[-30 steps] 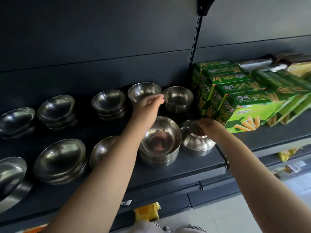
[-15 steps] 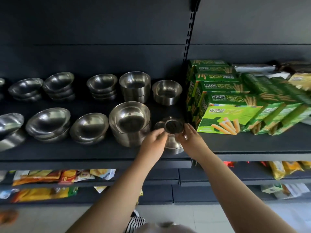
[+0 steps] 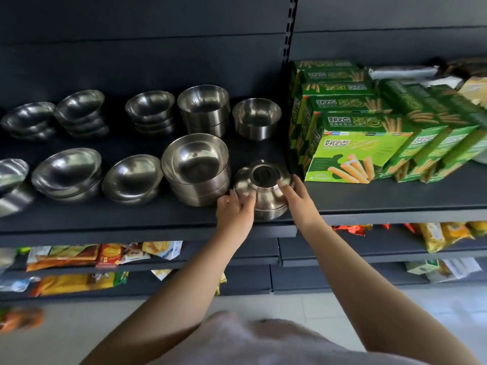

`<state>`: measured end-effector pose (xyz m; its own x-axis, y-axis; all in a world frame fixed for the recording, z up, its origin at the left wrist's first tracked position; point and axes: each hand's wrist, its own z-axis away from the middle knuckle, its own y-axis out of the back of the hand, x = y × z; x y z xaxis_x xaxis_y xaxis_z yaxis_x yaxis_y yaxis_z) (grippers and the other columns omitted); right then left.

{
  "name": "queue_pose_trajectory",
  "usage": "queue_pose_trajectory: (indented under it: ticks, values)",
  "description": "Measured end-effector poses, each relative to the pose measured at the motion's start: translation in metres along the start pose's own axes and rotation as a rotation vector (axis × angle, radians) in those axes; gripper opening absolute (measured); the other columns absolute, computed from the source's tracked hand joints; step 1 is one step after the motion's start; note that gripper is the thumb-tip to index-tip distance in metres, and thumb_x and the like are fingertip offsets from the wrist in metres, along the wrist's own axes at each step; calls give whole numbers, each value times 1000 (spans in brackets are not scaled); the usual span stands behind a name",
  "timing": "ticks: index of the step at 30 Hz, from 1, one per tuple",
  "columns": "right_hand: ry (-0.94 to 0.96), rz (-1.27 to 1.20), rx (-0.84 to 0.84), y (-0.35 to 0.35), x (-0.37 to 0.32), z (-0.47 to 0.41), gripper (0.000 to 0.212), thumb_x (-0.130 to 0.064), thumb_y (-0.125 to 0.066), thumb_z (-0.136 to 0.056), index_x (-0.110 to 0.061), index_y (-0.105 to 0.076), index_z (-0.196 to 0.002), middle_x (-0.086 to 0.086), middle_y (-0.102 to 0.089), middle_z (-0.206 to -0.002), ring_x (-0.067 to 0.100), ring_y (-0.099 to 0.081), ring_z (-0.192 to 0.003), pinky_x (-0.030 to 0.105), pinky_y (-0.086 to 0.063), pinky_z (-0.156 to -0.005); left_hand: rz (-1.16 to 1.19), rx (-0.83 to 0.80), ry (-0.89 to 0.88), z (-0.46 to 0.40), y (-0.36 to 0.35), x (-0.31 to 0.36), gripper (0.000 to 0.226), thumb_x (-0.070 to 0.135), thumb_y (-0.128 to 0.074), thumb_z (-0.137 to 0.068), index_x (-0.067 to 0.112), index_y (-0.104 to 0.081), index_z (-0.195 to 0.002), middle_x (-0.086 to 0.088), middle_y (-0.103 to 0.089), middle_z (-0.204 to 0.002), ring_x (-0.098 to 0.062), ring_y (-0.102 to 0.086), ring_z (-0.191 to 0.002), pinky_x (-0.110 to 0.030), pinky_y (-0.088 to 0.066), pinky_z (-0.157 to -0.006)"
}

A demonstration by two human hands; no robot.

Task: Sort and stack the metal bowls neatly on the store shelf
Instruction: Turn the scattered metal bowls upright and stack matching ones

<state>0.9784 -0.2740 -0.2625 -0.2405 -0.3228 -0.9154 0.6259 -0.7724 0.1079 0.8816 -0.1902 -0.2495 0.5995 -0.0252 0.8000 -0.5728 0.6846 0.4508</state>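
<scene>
Fingers (image 3: pixel 246 200) of the left hand (image 3: pixel 234 214) curl against the left side of the upturned bowl (image 3: pixel 263 192), and the right hand (image 3: pixel 300 200) holds its right side with fingertips at the foot ring, so both hands grip it where it sits at lower centre of the frame, at the front edge of the shelf (image 3: pixel 382 201). It looks thin, stiff and light, but the polished steel is probably slippery, so I think the flared rim gives a safer hold than the smooth wall. Just left stands a stack of deep bowls (image 3: pixel 196 169), and the green snack boxes (image 3: pixel 350 151) lie close at the right.
</scene>
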Motion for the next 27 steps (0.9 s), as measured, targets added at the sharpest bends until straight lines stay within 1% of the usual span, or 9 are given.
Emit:
queue_pose_trajectory:
  ticks: [5,8,10,12,15,18,20,24,27]
  values:
    - [-10,-131,36,15,3,7,63,-42,-52,-91,-20,-32,-146,1,-40,-148,19,-39,-134,27,-34,-100,150,-4,-100,7,3,5,60,45,-36,-96,5,-38,-140,-12,-28,-150,-22,-27,-138,-38,-20,-115]
    - [-30,-153,39,24,4,11,45,-45,-50,-92,-18,-54,-127,3,-57,-126,14,-57,-109,25,-44,-92,245,-23,-195,17,5,12,52,39,-32,-98,19,-26,-146,3,-19,-155,-10,-15,-142,-29,-10,-117]
    - [-59,-161,20,27,3,12,27,-42,-43,-96,-23,-60,-105,5,-59,-106,10,-58,-85,19,-47,-76,263,-22,-277,21,7,21,48,35,-33,-99,21,-30,-144,3,-25,-152,-8,-20,-140,-26,-12,-117]
    - [-107,-177,0,29,2,14,32,-46,-41,-95,-24,-57,-111,6,-62,-107,12,-61,-89,16,-48,-68,243,18,-335,19,10,27,43,32,-37,-98,22,-40,-139,0,-36,-140,-7,-30,-131,-16,-17,-113]
    - [-139,-189,-16,33,1,17,66,-62,-45,-87,-25,-40,-141,10,-54,-133,23,-59,-114,21,-49,-74,126,24,-372,16,13,33,45,35,-39,-96,24,-40,-139,4,-29,-120,-5,-34,-119,-11,-18,-105]
    - [-109,-104,-42,38,2,18,97,-78,-47,-63,-33,-28,-147,8,-51,-138,22,-54,-121,31,-48,-89,37,11,-344,13,14,36,49,39,-35,-97,26,-33,-143,4,-26,-112,2,-38,-96,-4,-18,-89]
    - [-89,-73,-25,41,2,17,110,-85,-48,-51,-36,-25,-147,4,-49,-141,22,-49,-127,44,-39,-105,11,2,-308,12,13,38,52,43,-31,-97,27,-27,-145,2,-26,-113,-1,-41,-95,-5,-19,-83]
    - [-22,-46,26,45,2,18,100,-79,-49,-56,-28,-38,-141,1,-52,-137,21,-47,-127,48,-31,-110,77,-32,-223,7,13,37,56,46,-29,-97,26,-16,-148,-6,-24,-144,-16,-30,-133,-18,-18,-92]
    - [-27,-68,29,42,2,18,78,-68,-52,-74,-24,-43,-138,2,-54,-135,22,-48,-127,43,-33,-107,79,-40,-206,6,12,29,57,36,-41,-97,22,-21,-148,-4,-28,-150,-16,-26,-138,-22,-22,-103]
